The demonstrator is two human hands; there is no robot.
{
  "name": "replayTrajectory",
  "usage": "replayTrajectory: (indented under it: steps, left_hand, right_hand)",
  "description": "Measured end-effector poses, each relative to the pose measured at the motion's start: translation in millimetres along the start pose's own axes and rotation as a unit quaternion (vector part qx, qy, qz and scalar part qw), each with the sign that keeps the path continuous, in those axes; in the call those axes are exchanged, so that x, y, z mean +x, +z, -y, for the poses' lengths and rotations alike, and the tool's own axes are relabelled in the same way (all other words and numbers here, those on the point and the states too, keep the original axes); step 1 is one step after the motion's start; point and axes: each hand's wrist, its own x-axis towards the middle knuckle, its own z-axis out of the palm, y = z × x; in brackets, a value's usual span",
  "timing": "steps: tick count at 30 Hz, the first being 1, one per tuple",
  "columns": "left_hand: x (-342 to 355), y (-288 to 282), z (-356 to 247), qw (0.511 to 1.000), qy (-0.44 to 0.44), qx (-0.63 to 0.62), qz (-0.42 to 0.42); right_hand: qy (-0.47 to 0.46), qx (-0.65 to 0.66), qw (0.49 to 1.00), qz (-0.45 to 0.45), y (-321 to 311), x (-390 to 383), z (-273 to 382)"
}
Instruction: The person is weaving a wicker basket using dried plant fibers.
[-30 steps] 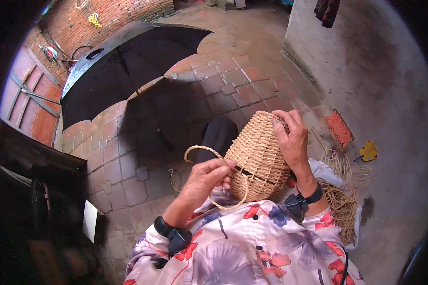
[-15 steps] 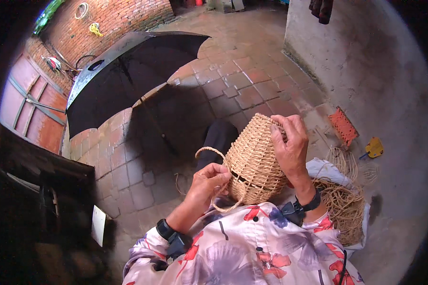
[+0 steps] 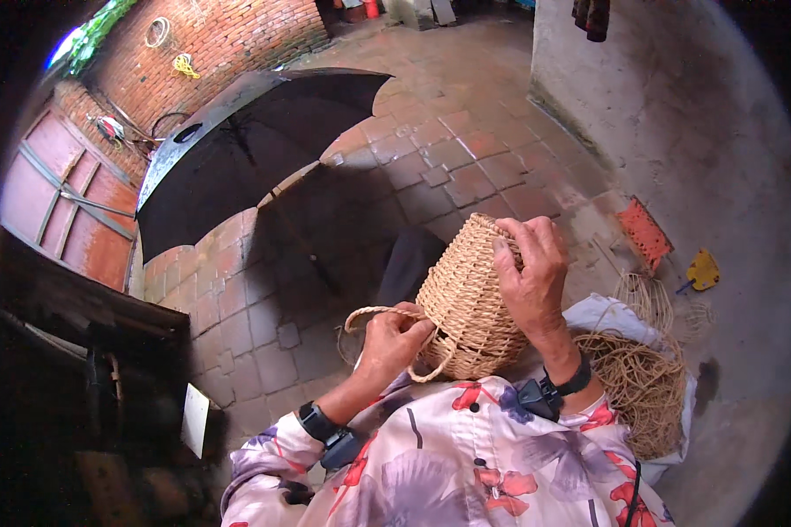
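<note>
Single head-worn fisheye view, looking steeply down from just above, close on the woven basket (image 3: 470, 299) and both hands; brick paving (image 3: 466, 158) beyond, edges bending toward the dark rim.

Right hand (image 3: 532, 281) is cupped over the top of a woven straw basket (image 3: 466, 303), left hand (image 3: 388, 338) pinching its looped handle (image 3: 373, 314). Big black umbrella (image 3: 246, 145) sits open on the brick floor (image 3: 466, 149), pile of loose straw cord (image 3: 642, 386) at the right.
</note>
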Motion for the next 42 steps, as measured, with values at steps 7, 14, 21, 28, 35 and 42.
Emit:
replayTrajectory:
  steps: [7, 14, 21, 28, 35, 42]
  left_hand:
    - [1.6, 7.4, -18.3, 0.979, 0.106, 0.173, -0.02]
    - [14.2, 13.5, 8.3, 0.996, 0.044, 0.061, -0.056]
    - [28.3, -24.4, 29.7, 0.921, -0.057, -0.286, 0.259]
    - [16.5, -9.7, -2.9, 0.946, 0.018, -0.18, 0.267]
    - [23.9, -18.8, 7.0, 0.987, 0.127, -0.02, 0.096]
    - [44.8, -78.1, 85.0, 0.94, 0.078, 0.239, -0.229]
  right_hand:
    - [-0.018, -0.022, 1.0, -0.006, 5.6, 0.1, -7.9]
    - [-0.03, -0.039, 0.999, -0.006, 10.0, -1.2, -10.2]
    - [-0.008, 0.032, 0.999, 0.006, 7.3, -1.0, -15.4]
    - [-0.007, 0.004, 0.991, 0.137, 22.5, 35.7, -27.1]
    - [-0.026, 0.009, 0.98, 0.198, 32.8, 34.4, -37.4]
    - [-0.015, 0.039, 0.981, 0.192, 30.9, 32.9, -38.7]
